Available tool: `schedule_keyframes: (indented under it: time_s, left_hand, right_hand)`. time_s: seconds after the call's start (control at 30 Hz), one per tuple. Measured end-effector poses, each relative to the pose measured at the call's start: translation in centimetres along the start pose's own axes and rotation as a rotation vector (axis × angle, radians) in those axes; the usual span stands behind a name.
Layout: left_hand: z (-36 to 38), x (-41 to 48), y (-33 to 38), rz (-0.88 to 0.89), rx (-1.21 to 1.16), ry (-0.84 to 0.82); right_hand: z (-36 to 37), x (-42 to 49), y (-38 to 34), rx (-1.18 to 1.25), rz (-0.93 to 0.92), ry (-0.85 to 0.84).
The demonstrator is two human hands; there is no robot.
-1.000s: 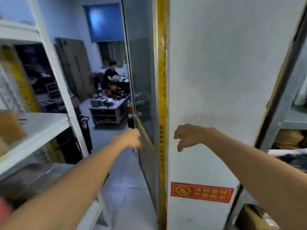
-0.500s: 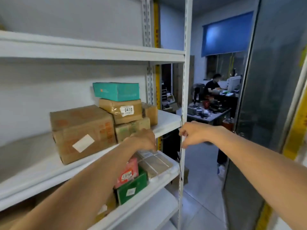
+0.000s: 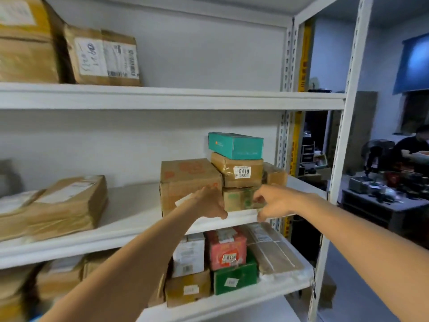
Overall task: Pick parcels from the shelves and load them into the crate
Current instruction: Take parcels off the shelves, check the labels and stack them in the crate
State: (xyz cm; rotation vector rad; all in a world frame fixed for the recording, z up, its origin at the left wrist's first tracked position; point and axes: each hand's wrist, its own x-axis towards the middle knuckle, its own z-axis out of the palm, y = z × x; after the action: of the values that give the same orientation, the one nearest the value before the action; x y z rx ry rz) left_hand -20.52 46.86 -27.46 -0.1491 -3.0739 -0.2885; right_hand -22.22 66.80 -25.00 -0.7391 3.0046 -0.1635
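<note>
Top shelf: labelled parcel, larger carton.
Middle shelf: kraft mailers, large carton, green-printed carton.
Lower shelf: yellow carton, green box, wrapped parcel.

Single wide-angle view from a head-worn camera, facing forward and slightly downward, set near a white shelving unit. Eye level between its upper and middle boards; three tiers filling left and centre of frame. Left hand and right hand entering from the lower corners, converging just right of centre. Right edge open onto a farther room with a grey table.
</note>
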Motion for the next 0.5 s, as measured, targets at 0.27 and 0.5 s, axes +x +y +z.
schedule_keyframes:
  time_s: [0.27, 0.5]
  left_hand:
    - [-1.1, -1.9, -7.4, -0.249, -0.079, 0.148]
    - [-1.9, -4.4, -14.6, -0.463, -0.137, 0.208]
  right_hand:
    - [1.6, 5.2, -2.7, 0.264, -0.121, 0.188]
    - [2.9, 8.6, -4.6, 0.487, -0.058, 0.313]
